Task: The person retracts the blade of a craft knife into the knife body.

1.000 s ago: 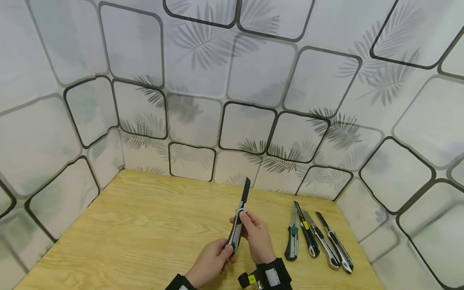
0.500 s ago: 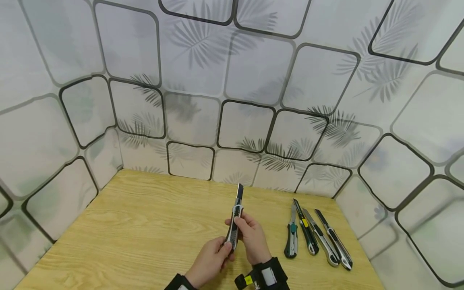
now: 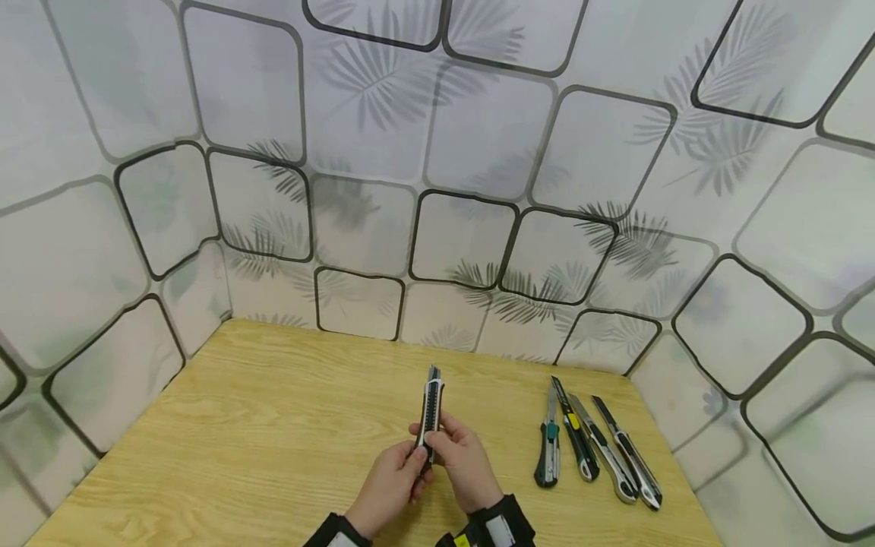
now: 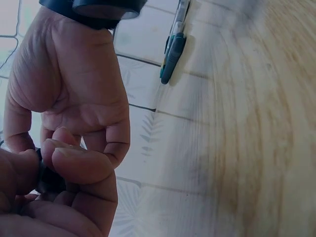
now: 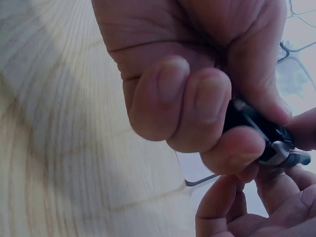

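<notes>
Both hands hold a black-and-silver utility knife (image 3: 431, 399), upright with its nose toward the wall. My left hand (image 3: 385, 485) grips its lower end. My right hand (image 3: 467, 465) holds it from the right, thumb on the front of the body. Only a short dark tip shows at the nose. In the right wrist view, curled fingers (image 5: 197, 106) wrap the knife (image 5: 277, 153), partly hiding it. The left wrist view shows only a dark bit of the knife (image 4: 49, 178) between the fingers.
To the right on the wooden table (image 3: 273, 425) lie several other utility knives: a green-handled one (image 3: 548, 460), a black one with a yellow slider (image 3: 581, 448), and silver-grey ones (image 3: 618, 471) with blades out. A patterned wall covering (image 3: 362, 304) stands behind the table.
The long dark blade has slid back into the body, leaving a short tip. The right thumb has moved down along the knife, and the knife has shifted left and slightly lower.
</notes>
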A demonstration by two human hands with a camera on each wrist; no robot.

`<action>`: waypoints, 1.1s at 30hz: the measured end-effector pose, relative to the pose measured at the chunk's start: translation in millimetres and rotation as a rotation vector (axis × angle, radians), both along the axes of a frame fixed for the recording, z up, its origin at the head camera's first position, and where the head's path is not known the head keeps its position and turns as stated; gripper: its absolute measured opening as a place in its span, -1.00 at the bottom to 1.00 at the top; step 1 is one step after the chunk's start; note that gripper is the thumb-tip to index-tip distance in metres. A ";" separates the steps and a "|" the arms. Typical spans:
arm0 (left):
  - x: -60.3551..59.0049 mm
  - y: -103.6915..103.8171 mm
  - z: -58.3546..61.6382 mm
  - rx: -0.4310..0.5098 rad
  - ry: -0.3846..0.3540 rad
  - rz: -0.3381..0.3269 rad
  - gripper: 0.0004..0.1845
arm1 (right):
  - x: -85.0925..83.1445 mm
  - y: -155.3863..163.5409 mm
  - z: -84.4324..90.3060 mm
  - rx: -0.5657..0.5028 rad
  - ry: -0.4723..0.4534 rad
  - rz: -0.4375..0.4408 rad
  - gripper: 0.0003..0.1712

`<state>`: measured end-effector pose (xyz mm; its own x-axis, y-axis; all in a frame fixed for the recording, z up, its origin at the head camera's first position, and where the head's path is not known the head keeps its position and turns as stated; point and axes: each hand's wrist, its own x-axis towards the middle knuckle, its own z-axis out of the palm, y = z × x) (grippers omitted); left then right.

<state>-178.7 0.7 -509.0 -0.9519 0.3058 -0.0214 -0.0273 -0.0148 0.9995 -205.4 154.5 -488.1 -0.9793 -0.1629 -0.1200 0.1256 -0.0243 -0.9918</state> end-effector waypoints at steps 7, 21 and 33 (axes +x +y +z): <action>-8.5 -6.6 1.8 -0.064 0.019 0.049 -0.57 | -0.4 9.9 -2.5 0.039 -0.010 0.020 -0.44; -91.6 -66.0 -9.0 -0.453 -0.034 0.275 -0.49 | -17.4 137.0 -2.2 1.167 0.134 -0.240 -0.36; -128.8 -77.0 -8.3 -0.678 -0.032 0.281 -0.28 | -24.0 177.2 -15.0 1.276 -0.005 -0.220 -0.46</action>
<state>-307.5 -76.3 -517.3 -0.9881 -0.0399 -0.1483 -0.1427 0.5960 0.7902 -229.4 331.7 -503.1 -0.9699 0.2319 -0.0744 0.2434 0.9124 -0.3290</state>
